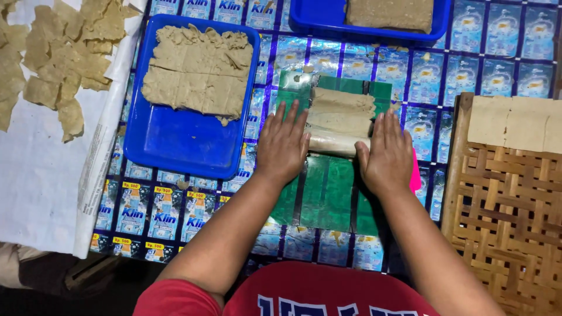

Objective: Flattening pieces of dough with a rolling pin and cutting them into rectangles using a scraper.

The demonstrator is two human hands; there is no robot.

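Pressing flat, left hand (283, 146) and right hand (387, 155) flank the dough roll (335, 141).

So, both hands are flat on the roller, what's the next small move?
Probably push the roller forward over the dough. Both the left hand and right hand rest on its ends, and the dough beyond still looks thick and uneven.
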